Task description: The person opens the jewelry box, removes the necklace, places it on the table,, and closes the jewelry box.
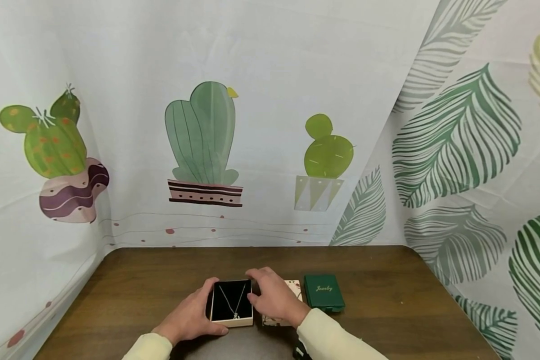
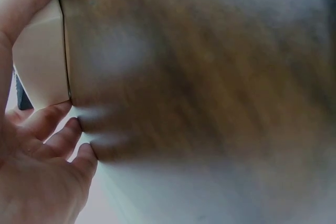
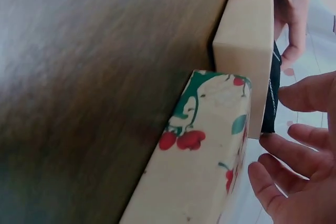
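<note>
A cream-sided jewelry box (image 1: 232, 323) lies without a lid on the table, and a silver necklace (image 1: 236, 315) with a small pendant is laid over its black pad (image 1: 222, 309). My left hand (image 1: 191, 311) grips the box from the left, thumb along the near side and fingers at the far left corner. At the right side, my right hand (image 1: 274, 297) has its thumb by the black pad (image 3: 271, 106) and its index finger at the far corner. The right wrist view shows these fingers loosely spread; contact there is hard to judge.
A cream box with a cherry print (image 3: 194, 177) stands just right of the jewelry box, partly under my right hand. Beyond it sits a green box (image 1: 324, 292) lettered "Jewelry". A dark object (image 1: 300, 351) shows beneath the right sleeve. Patterned cloth (image 1: 270, 150) hangs behind the wooden table (image 1: 153, 280).
</note>
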Demonstrator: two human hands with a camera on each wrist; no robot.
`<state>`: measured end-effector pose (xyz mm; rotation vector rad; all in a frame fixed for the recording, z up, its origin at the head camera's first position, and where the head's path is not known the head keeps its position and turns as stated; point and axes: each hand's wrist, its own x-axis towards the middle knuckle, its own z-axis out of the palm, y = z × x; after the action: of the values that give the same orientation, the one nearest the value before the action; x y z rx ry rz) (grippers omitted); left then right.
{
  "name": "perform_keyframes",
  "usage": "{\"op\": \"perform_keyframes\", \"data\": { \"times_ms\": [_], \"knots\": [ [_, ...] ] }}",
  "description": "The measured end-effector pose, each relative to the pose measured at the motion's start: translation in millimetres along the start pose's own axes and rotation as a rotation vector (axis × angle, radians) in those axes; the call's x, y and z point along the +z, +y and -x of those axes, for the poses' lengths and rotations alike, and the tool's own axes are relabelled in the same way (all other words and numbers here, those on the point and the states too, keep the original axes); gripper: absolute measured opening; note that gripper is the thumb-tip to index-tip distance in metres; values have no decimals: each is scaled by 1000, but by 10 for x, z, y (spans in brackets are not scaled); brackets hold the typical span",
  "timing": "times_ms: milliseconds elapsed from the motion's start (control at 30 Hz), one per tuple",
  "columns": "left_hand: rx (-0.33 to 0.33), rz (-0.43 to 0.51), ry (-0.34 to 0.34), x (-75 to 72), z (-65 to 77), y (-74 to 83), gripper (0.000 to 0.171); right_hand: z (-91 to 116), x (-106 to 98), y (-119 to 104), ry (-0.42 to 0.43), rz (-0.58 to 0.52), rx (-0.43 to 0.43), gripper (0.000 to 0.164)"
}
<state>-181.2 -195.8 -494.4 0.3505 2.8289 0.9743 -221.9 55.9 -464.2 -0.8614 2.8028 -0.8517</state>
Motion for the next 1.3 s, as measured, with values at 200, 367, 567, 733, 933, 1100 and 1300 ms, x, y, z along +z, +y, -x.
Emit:
{"op": "perform_keyframes", "data": {
  "times_ms": [200, 367, 567, 733, 933, 1100, 1300],
  "knots": [
    [-9, -5, 11, -14, 22, 2, 117, -5, -6, -4, 4, -132, 8, 41],
    [1, -15, 21, -5, 31, -9, 115, -29, 18, 23, 7, -342, 7, 38],
    [30, -15, 26, -10, 37, -12, 110, -54, 50, 59, -2, -462, 34, 35],
    [72, 22, 4, -25, 24, 12, 119, -83, 52, 55, -6, -474, 40, 31],
    [73, 18, 15, -27, 25, 44, 117, -74, 37, 14, 4, -527, 35, 27],
    [81, 6, 32, -33, 20, 47, 116, -80, 9, 1, 19, -621, 58, 27],
    [99, 17, 29, -21, 11, 40, 112, -83, 11, 25, 54, -775, 104, 25]
  ]
}}
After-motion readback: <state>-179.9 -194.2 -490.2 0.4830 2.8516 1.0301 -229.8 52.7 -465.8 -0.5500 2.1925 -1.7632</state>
